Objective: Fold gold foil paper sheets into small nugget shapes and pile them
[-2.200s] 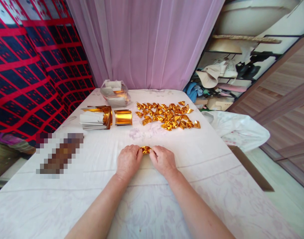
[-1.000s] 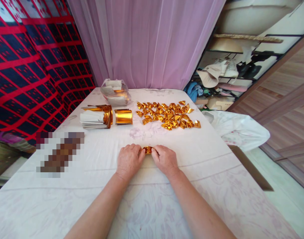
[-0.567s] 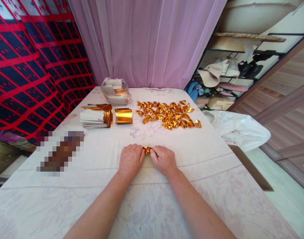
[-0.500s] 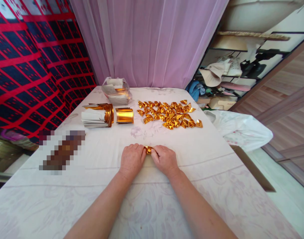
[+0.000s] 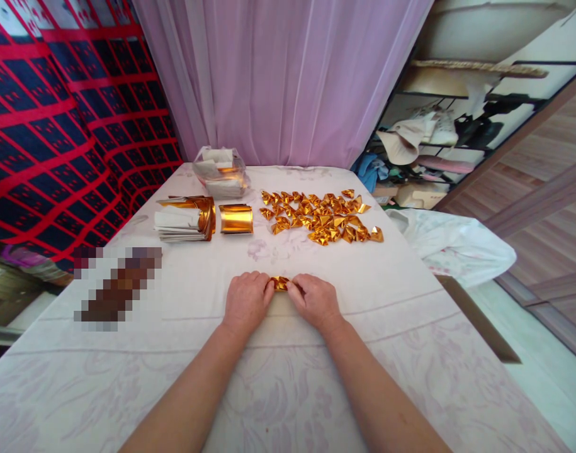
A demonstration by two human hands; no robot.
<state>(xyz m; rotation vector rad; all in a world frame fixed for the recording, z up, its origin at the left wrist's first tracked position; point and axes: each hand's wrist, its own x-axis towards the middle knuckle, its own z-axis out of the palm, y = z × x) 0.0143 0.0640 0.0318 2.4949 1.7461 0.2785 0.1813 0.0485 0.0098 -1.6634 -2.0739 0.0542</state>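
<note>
A small piece of gold foil paper (image 5: 281,284), folded into a narrow shape, is held between my two hands low over the table. My left hand (image 5: 248,301) is closed on its left end, thumb against the near side. On the right end, my right hand (image 5: 316,302) pinches it the same way. The fingertips behind the paper are hidden. Beyond my hands lie many folded gold foil pieces (image 5: 323,220), loosely grouped. To their left are a small stack of gold foil sheets (image 5: 236,219) and a thicker stack of white-backed foil sheets (image 5: 181,223).
A clear plastic bag (image 5: 220,173) with more paper stands at the table's far left. A blurred-out item (image 5: 122,286) lies on the left side of the floral tablecloth (image 5: 184,402). Right of the table are a white plastic bag (image 5: 467,245) and a shelf with a cap (image 5: 403,139).
My hands have drawn slightly apart, so a little more of the gold foil paper shows between them. The stacks and folded pieces are unmoved.
</note>
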